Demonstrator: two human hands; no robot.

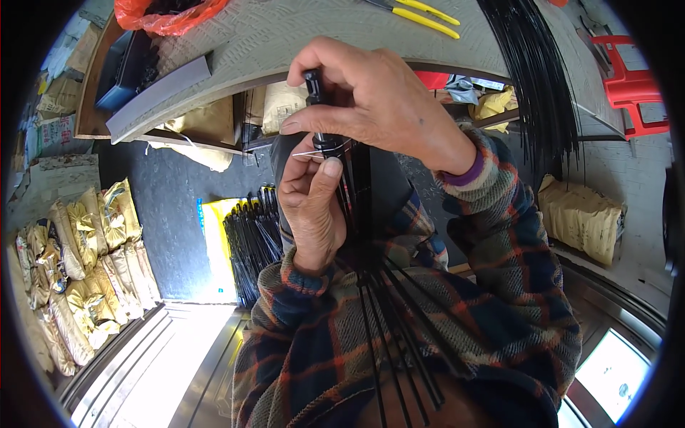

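Note:
I hold upright what looks like a black umbrella frame (362, 189), its thin ribs fanning out toward my chest. Closed around the frame just below its black hub (328, 141) is my left hand (311, 214), thumb pressed near the hub. A thin silvery wire (307, 154) sticks out sideways there. Above, my right hand (389, 100) grips the black end piece (312, 84) between thumb and curled fingers. Part of the hub is hidden behind my fingers.
On the grey worktable (271, 43) lie yellow-handled pliers (426, 18), an orange-red plastic bag (171, 21) and a bundle of black rods (531, 64) hanging over the edge. More black frames (253, 239) stand at lower left, near wrapped packages (85, 278). A red stool (624, 85) is at right.

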